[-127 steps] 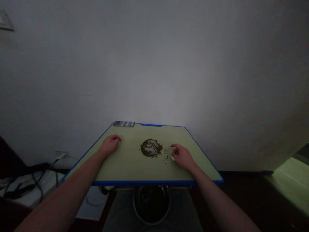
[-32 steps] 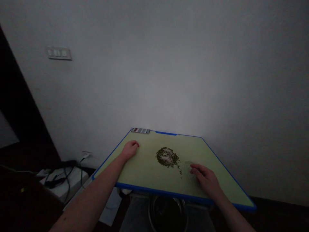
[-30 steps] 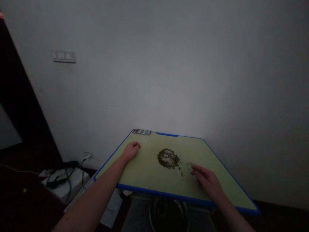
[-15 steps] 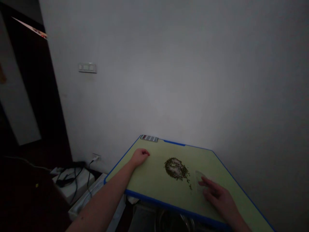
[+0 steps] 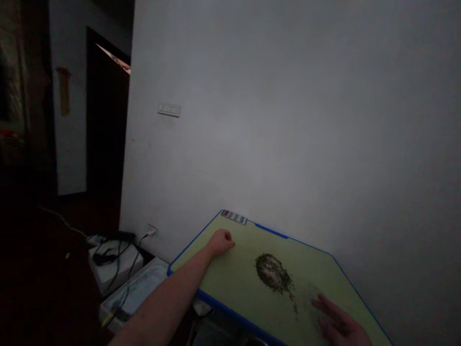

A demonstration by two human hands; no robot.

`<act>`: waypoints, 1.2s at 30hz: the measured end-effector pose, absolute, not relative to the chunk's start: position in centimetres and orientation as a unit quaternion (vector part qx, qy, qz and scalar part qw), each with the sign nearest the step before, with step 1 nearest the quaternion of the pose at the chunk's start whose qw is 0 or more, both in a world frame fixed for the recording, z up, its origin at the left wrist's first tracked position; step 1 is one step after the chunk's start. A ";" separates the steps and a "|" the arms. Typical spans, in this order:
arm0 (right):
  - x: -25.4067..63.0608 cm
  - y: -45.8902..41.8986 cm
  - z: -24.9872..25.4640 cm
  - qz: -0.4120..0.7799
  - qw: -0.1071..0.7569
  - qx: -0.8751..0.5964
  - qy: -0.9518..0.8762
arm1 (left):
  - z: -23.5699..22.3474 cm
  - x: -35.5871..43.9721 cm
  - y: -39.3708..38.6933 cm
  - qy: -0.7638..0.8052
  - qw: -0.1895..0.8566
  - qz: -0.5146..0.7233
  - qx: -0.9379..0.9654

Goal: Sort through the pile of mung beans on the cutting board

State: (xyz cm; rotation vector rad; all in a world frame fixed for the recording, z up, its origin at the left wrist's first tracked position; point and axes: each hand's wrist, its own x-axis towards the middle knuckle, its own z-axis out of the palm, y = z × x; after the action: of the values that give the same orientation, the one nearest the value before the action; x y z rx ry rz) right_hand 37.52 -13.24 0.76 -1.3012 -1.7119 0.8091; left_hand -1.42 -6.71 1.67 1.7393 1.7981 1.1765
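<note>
A loose pile of small green-brown grains mixed with white grains (image 5: 272,272) lies on the pale green tabletop (image 5: 245,293). A thin trail of grains runs from it toward the near right. My left hand (image 5: 220,243) rests on the table left of the pile, fingers curled closed, with nothing visible in them. On the right, my right hand (image 5: 338,319) has its fingers bent around a see-through plastic container (image 5: 314,300). That container is faint and blurred, low over or on the table, so its exact shape is hard to tell.
A flat striped card-like object (image 5: 234,216) lies at the table's far left corner. Blue edging (image 5: 272,231) borders the tabletop, close to the wall. Cables lie over a white box (image 5: 117,269) at lower left, beside an open bin (image 5: 144,283).
The view has swung left, so the table appears farther right and lower. My right hand and the clear container stay to the right of the pile. My left hand keeps its curled pose.
</note>
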 end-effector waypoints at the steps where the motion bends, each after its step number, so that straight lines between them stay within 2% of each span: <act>1: 37.5 -13.3 0.7 0.320 0.416 -0.517 -0.676 | 1.6 -1.3 -6.6 0.639 0.187 0.414 0.620; 5: 37.4 -13.3 0.5 0.332 0.425 -0.514 -0.668 | 1.5 -0.7 -5.8 0.634 0.185 0.391 0.641; 12: 38.0 -12.4 -0.3 0.346 0.433 -0.499 -0.666 | 1.5 -0.3 -4.9 0.662 0.115 0.379 0.636; 20: 37.9 -12.8 0.8 0.346 0.448 -0.528 -0.633 | 1.9 0.0 -5.0 0.644 0.149 0.365 0.656; 25: 37.5 -12.3 2.3 0.269 0.453 -0.512 -0.679 | 1.9 -0.1 -4.8 0.646 0.174 0.370 0.645; 31: 37.4 -11.8 3.2 0.166 0.374 -0.537 -0.738 | 1.7 -0.2 -4.7 0.651 0.199 0.383 0.625; 36: 38.5 -11.4 3.0 0.125 0.326 -0.568 -0.745 | 1.6 -0.2 -4.6 0.647 0.200 0.387 0.625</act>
State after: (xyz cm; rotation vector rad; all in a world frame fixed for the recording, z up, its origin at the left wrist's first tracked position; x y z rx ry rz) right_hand 38.47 -11.35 3.00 -1.4879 -1.9532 0.3284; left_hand -0.19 -4.58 1.56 1.7479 1.8098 1.0829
